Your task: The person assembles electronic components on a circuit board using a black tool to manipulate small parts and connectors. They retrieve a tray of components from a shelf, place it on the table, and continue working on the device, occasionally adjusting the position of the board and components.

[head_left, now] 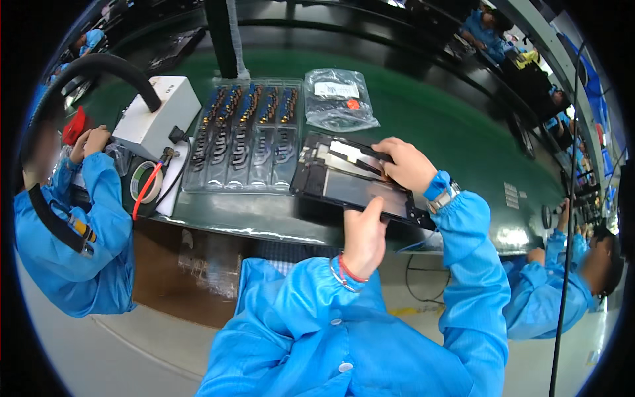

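Note:
A flat black device (360, 192) with silver panels and a white label lies at the near edge of the green table, tilted slightly to the right. My left hand (364, 241) grips its near edge, thumb on top and the other fingers hidden beneath. Over the far right part of the device, my right hand (407, 165) has its fingers drawn together at a narrow dark strip. What that hand holds, if anything, is too small to make out. Left of the device sits a clear plastic tray (233, 185) with several small flex-cable parts in its slots.
A clear plastic bag (338, 106) with a white label lies behind the device. At left stand a white box (159, 109) with a black hose, a tape roll (144, 182) and a red cable (147, 192). Co-workers in blue sit on both sides. A dark post (221, 40) rises behind the tray.

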Demonstrator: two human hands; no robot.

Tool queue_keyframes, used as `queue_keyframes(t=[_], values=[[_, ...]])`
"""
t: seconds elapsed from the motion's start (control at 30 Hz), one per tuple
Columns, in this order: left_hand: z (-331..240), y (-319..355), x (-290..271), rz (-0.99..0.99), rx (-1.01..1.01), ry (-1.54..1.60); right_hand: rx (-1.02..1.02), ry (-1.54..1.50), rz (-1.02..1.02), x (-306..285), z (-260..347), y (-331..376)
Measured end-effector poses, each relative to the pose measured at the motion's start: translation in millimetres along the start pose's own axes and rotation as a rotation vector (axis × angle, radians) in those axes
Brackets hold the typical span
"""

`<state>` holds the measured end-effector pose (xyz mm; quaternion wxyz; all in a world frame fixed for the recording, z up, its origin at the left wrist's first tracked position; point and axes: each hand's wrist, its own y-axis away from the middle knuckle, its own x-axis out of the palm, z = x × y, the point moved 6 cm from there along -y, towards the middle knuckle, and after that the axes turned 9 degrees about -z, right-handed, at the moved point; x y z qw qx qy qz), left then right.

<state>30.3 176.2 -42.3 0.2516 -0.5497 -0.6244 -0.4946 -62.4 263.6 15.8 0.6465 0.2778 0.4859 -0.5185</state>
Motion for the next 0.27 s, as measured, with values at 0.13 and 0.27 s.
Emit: queue_keyframes(t=[0.13,0.27], values=[[-27.6,23.0,37.4,0.092,0.235,-0.151,-0.107,-0.206,-0.384,-49.9,32.7,11.2],[-77.9,54.1,69.6,0.32,0.911,-0.71,-0.108,-0.757,-0.534,-75.6,62.1,27.1]])
